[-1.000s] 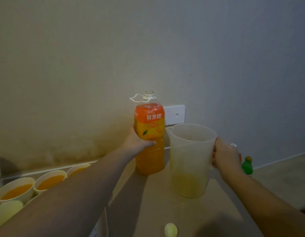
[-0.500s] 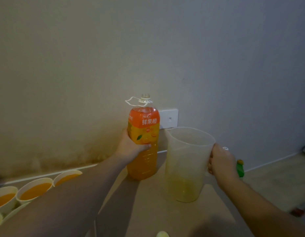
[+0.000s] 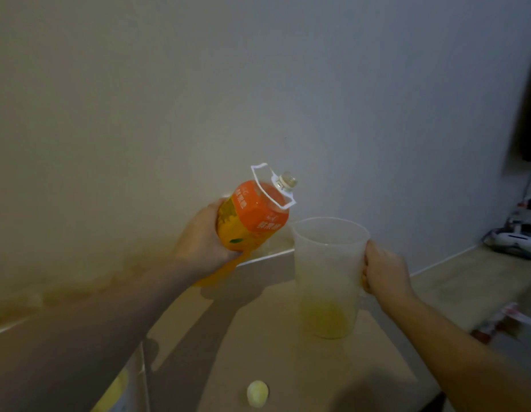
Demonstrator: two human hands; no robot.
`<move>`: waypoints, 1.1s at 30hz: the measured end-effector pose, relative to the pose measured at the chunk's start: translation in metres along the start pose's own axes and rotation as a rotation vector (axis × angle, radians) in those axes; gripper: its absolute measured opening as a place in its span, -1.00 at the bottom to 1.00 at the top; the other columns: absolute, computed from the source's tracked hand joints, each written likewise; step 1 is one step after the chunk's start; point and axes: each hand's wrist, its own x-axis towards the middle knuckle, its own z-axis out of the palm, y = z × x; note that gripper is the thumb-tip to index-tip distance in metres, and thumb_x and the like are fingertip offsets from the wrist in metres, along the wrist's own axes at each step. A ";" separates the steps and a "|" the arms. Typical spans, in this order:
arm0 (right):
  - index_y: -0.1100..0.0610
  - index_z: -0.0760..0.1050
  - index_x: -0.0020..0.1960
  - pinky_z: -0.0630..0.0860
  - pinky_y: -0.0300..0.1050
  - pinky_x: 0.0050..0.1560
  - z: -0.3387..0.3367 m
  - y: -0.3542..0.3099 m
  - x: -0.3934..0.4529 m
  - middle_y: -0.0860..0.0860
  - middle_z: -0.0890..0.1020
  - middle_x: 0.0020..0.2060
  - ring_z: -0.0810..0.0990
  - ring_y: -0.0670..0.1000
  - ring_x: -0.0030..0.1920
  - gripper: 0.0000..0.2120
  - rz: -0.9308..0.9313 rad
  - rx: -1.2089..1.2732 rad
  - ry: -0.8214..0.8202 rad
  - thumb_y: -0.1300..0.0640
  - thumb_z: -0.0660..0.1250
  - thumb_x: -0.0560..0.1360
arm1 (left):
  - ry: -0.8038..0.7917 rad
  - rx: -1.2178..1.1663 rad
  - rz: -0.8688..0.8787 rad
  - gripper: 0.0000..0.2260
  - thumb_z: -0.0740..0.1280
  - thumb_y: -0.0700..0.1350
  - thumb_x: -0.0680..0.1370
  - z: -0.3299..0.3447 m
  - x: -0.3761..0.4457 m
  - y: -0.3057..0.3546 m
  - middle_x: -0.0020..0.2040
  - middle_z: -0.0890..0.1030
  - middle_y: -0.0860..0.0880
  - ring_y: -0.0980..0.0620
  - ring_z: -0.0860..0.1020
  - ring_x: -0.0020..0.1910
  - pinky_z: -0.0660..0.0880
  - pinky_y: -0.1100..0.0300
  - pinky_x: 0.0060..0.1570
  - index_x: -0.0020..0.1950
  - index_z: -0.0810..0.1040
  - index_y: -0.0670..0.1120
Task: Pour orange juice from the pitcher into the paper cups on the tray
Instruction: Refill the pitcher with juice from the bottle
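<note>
A translucent plastic pitcher (image 3: pixel 326 272) stands on the tan table (image 3: pixel 276 352) with a little orange juice at its bottom. My right hand (image 3: pixel 383 272) grips its handle on the right side. My left hand (image 3: pixel 203 248) is wrapped around a large orange juice bottle (image 3: pixel 252 218), lifted off the table and tilted to the right. The bottle's open, capless mouth points toward the pitcher's rim, just up and left of it. No juice stream shows. The paper cups and tray are out of view.
A small pale bottle cap (image 3: pixel 257 393) lies on the table near the front edge. A yellowish object (image 3: pixel 114 391) peeks out at the lower left under my arm. Cluttered items (image 3: pixel 514 242) lie on the floor at the right. The wall is close behind.
My left hand has lifted the bottle off the table and tipped it toward the pitcher. The view has swung right, so the filled cups at the left have left the frame.
</note>
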 end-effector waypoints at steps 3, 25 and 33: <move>0.06 0.40 -0.41 0.41 0.14 -0.29 0.000 0.000 -0.002 0.18 0.40 -0.42 0.41 0.14 -0.36 -0.65 0.009 0.006 0.031 -0.14 0.11 0.41 | -0.018 0.145 0.073 -0.09 0.61 0.19 0.17 0.000 0.002 0.006 0.22 0.55 0.03 -0.03 0.54 0.20 0.55 -0.05 0.18 0.47 0.33 0.19; 0.13 0.33 -0.42 0.31 0.02 -0.33 0.011 -0.004 0.002 0.12 0.38 -0.49 0.37 0.07 -0.40 -0.63 -0.040 -0.004 -0.017 -0.11 0.09 0.40 | -0.037 0.575 0.124 -0.08 0.57 0.22 0.35 -0.019 -0.001 0.003 0.26 0.45 -0.09 -0.17 0.46 0.26 0.38 -0.10 0.29 0.60 0.19 0.10; 0.22 0.47 -0.30 0.39 -0.08 -0.32 0.015 -0.001 0.010 0.17 0.50 -0.40 0.48 0.11 -0.35 -0.57 -0.090 -0.150 -0.020 -0.02 0.09 0.61 | -0.012 0.700 0.196 -0.13 0.55 0.11 0.40 -0.027 0.006 0.001 0.24 0.46 -0.10 -0.18 0.46 0.25 0.36 -0.09 0.32 0.60 0.20 0.05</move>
